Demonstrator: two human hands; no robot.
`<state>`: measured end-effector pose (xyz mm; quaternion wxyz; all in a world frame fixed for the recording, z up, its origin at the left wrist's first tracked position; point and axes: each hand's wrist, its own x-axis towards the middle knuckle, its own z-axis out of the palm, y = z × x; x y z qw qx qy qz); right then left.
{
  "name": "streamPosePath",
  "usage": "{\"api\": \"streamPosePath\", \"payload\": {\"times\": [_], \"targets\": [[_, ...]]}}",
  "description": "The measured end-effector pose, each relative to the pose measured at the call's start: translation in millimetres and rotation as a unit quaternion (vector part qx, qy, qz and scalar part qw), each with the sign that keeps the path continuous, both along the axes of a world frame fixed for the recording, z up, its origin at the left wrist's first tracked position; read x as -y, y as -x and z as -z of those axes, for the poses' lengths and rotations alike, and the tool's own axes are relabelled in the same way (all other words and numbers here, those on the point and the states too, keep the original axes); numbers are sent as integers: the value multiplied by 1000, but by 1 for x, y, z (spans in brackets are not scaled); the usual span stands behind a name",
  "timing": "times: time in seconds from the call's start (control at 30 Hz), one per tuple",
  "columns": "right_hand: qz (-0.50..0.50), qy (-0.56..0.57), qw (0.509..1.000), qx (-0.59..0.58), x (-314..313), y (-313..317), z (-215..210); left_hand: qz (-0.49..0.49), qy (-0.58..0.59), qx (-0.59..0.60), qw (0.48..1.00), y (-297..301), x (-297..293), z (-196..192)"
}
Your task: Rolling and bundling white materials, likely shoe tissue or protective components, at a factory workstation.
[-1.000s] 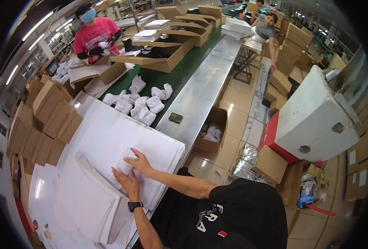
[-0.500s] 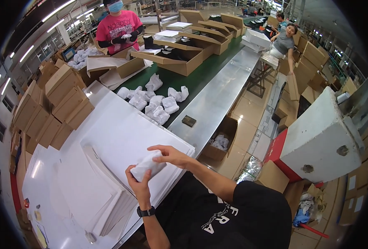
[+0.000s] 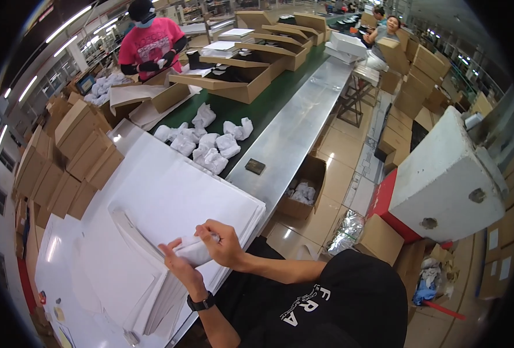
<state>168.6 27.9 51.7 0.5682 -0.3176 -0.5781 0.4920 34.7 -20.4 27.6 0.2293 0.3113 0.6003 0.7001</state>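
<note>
A white paper-wrapped bundle [image 3: 193, 252] is between my two hands, over the stacks of white sheets. My left hand [image 3: 182, 269] cradles it from the near left side, its thumb and fingers around it. The fingers of my right hand [image 3: 224, 246] are curled at its right end, pressing on the paper. What is inside the wrapping is hidden. Beneath and beyond my hands lies a stack of large white paper sheets [image 3: 204, 188]. A second stack of paper [image 3: 115, 269] with uneven edges sits to the left.
Several wrapped bundles [image 3: 207, 152] lie on the green conveyor belt [image 3: 257, 122] ahead. A small dark block [image 3: 255, 166] rests on the metal edge. Open cardboard boxes [image 3: 245, 87] line the belt; brown boxes [image 3: 83, 139] are piled left. A person in pink [image 3: 152, 49] works across the belt.
Both hands have drawn lower and slightly left with the bundle. My right fingers, extended over its top before, now curl at its end. The person in pink has bent their head down.
</note>
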Motion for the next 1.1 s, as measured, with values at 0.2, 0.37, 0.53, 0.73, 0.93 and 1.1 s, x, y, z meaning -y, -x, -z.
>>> {"api": "streamPosePath", "payload": {"times": [0.2, 0.37, 0.53, 0.73, 0.93, 1.1], "targets": [[-133, 45, 989, 38, -11, 4, -2, 138, -37, 327, 934, 9, 8, 4], [-295, 92, 950, -47, -8, 4, 6, 197, 4, 374, 906, -21, 2, -17], [-239, 37, 970, 25, 10, 13, 14, 182, -70, 195, 961, -19, -7, -4], [-6, -25, 998, 51, -14, -9, 20, 266, -18, 308, 913, -48, 8, 6], [-231, -69, 961, 137, -2, -20, 39, 62, -25, 236, 970, -18, 9, 39], [-214, -25, 964, 158, -51, -14, 44, 50, -6, 300, 953, -10, -9, 16]]}}
